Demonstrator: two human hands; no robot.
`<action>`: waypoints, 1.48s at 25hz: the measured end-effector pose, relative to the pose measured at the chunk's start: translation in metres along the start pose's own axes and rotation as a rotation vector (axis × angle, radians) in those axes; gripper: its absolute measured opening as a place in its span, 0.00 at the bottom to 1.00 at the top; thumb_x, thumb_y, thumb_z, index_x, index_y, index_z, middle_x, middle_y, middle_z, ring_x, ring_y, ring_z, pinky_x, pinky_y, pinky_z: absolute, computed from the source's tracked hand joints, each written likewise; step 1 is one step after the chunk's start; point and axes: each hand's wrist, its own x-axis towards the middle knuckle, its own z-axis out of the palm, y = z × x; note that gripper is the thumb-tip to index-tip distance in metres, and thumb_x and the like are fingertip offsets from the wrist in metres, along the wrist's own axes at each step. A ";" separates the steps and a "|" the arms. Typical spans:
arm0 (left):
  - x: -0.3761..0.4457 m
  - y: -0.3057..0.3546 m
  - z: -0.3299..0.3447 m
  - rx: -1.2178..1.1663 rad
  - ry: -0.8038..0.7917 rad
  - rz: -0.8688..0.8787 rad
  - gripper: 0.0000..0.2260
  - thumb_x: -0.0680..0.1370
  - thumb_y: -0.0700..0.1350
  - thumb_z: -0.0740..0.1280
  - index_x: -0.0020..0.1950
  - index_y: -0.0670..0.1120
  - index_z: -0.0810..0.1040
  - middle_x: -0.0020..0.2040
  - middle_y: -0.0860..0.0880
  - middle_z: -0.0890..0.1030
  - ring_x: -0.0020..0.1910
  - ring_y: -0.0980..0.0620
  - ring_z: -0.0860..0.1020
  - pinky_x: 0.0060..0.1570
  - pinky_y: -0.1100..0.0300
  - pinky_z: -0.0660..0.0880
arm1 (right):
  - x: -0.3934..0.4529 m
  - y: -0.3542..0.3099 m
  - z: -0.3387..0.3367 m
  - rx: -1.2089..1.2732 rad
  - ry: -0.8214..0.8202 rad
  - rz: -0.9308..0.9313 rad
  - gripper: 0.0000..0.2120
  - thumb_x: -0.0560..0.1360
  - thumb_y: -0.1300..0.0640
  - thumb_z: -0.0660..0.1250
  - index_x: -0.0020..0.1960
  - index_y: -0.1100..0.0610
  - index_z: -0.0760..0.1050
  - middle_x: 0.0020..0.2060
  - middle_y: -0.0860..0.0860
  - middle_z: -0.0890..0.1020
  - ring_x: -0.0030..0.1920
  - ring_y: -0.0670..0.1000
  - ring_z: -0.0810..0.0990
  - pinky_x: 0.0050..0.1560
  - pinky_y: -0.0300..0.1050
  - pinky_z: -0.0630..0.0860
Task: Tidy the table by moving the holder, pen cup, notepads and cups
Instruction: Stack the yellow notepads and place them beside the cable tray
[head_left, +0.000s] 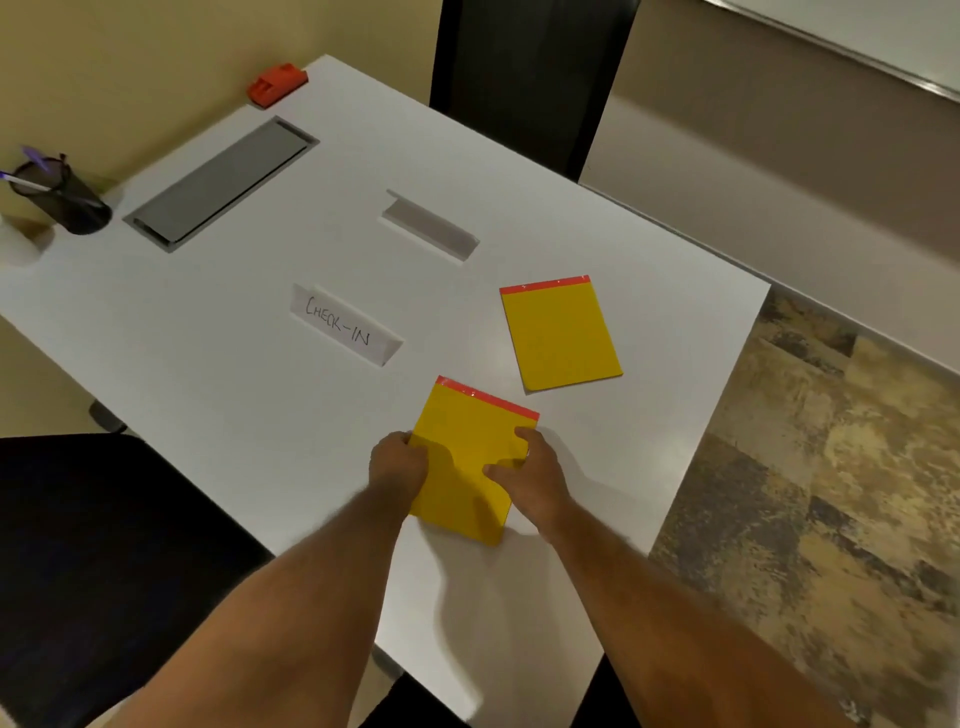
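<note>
Yellow notepad (470, 457), bound with a red strip along its far edge, lies flat near the front edge of a white table (208, 332). From the head camera, the left hand (397, 462) grips its left edge and the right hand (535, 470) curls over its right edge, thumb pressed on the cover. A second yellow notepad (561, 332) lies just beyond, apart from the first. Farther back stand a folded "CHECK-IN" sign (345, 325), a clear holder (431, 226) and, at the far left corner, a black mesh pen cup (67, 195) (pens inside). The pad looks light and slightly floppy; holding both side edges should keep it flat.
</note>
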 end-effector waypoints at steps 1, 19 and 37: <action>-0.002 0.000 0.003 -0.102 0.007 -0.011 0.13 0.82 0.41 0.63 0.65 0.43 0.80 0.61 0.40 0.82 0.58 0.38 0.80 0.59 0.43 0.79 | 0.008 -0.001 -0.005 0.011 0.006 -0.013 0.40 0.73 0.49 0.81 0.79 0.51 0.67 0.74 0.55 0.73 0.71 0.59 0.76 0.68 0.55 0.78; 0.042 0.188 0.124 -0.295 0.142 0.001 0.16 0.81 0.43 0.67 0.69 0.48 0.77 0.62 0.47 0.80 0.54 0.46 0.79 0.52 0.52 0.76 | 0.200 -0.044 -0.185 -0.033 0.065 -0.344 0.22 0.82 0.58 0.69 0.75 0.56 0.75 0.61 0.56 0.83 0.57 0.58 0.83 0.61 0.53 0.80; 0.069 0.207 0.163 -0.243 0.075 -0.160 0.21 0.79 0.45 0.72 0.69 0.39 0.76 0.66 0.40 0.79 0.62 0.36 0.79 0.55 0.47 0.77 | 0.226 -0.037 -0.199 -0.445 0.095 -0.225 0.18 0.82 0.49 0.70 0.64 0.61 0.77 0.61 0.59 0.76 0.61 0.60 0.78 0.60 0.53 0.77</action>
